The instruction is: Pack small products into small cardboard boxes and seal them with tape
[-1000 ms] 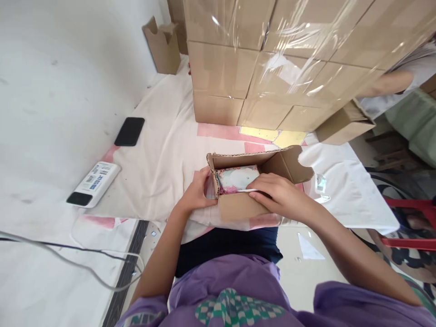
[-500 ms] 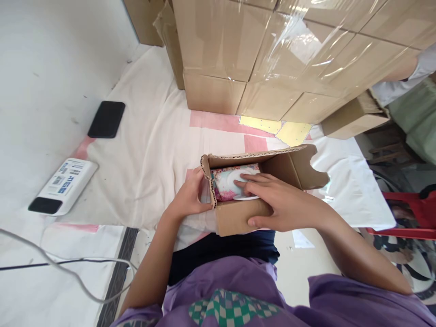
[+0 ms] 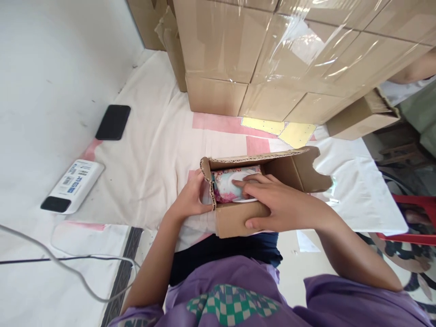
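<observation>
An open cardboard box (image 3: 240, 220) lies on the cloth-covered table in front of me, its cut edge wavy. Inside its left end is a floral pack of wet wipes (image 3: 225, 186) with a white lid. My left hand (image 3: 192, 197) grips the box's left end, thumb at the near corner and fingers behind the wall. My right hand (image 3: 277, 202) reaches over the near wall, its fingers bent onto the pack's lid and its thumb against the outside of the box. The pack's right end is partly hidden under that hand.
Plastic-wrapped cartons (image 3: 218, 93) are stacked at the back. Another open box (image 3: 363, 116) stands at the back right, near another person's arm (image 3: 420, 68). A black phone (image 3: 113, 122) and a white device (image 3: 73, 186) lie left. Yellow paper pieces (image 3: 296, 134) lie before the cartons.
The right hand's fingers have drawn in and bent slightly on the pack's lid. My left hand keeps its hold on the box. The view has shifted a little.
</observation>
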The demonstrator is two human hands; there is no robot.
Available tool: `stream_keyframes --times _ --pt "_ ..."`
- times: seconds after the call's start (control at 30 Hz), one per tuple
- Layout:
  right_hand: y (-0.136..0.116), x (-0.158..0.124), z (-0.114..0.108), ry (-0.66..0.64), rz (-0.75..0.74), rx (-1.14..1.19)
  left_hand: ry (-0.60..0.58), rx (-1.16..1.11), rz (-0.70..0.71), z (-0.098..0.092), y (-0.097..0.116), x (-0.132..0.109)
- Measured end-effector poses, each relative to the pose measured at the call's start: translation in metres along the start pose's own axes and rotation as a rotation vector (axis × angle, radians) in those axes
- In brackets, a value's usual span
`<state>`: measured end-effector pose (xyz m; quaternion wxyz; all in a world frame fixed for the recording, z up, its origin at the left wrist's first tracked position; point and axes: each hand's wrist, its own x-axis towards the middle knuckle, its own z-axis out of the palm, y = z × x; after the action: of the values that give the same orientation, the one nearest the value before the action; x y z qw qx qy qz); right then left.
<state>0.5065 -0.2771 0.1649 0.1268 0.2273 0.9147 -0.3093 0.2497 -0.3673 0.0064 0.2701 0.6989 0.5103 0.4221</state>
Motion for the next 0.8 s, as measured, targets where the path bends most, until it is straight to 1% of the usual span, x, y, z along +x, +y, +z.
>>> stream_keyframes --times 0.13,0.3,0.4,0.47,0.53,0.57,0.63,0.67,0.7,0.73,0.77,0.8 --pt "-0.001 0.000 0.004 0.070 0.068 -0.020 0.014 -0.008 0.017 0.000 -0.001 0.001" --pt "-0.003 -0.007 0.008 0.176 0.131 -0.045 0.020 0.028 -0.015 0.001 -0.003 -0.001" --pt "-0.001 -0.012 0.013 0.283 0.143 -0.076 0.009 0.040 -0.037 0.001 -0.002 -0.003" --pt "0.002 -0.017 0.020 0.423 0.087 -0.086 0.003 0.042 -0.047 0.001 -0.002 -0.003" --pt "0.005 -0.026 0.030 0.613 -0.025 -0.042 -0.001 0.034 -0.057 0.001 -0.002 -0.004" --pt "0.007 -0.032 0.036 0.721 -0.079 -0.004 -0.005 0.028 -0.065 0.002 -0.002 -0.004" --pt "0.009 -0.048 0.049 0.979 -0.171 0.052 -0.005 0.024 -0.088 0.003 -0.002 -0.004" --pt "0.009 -0.057 0.056 1.116 -0.221 0.051 -0.004 0.026 -0.099 0.003 -0.002 -0.004" --pt "0.009 -0.066 0.064 1.226 -0.267 0.030 -0.006 0.030 -0.106 0.003 -0.003 -0.005" --pt "0.008 -0.075 0.074 1.289 -0.292 -0.005 -0.009 0.035 -0.109 0.004 -0.004 -0.005" --pt "0.007 -0.082 0.086 1.314 -0.305 -0.043 -0.011 0.042 -0.110 0.004 -0.005 -0.006" --pt "0.007 -0.088 0.101 1.285 -0.291 -0.072 -0.015 0.050 -0.111 0.004 -0.007 -0.007"
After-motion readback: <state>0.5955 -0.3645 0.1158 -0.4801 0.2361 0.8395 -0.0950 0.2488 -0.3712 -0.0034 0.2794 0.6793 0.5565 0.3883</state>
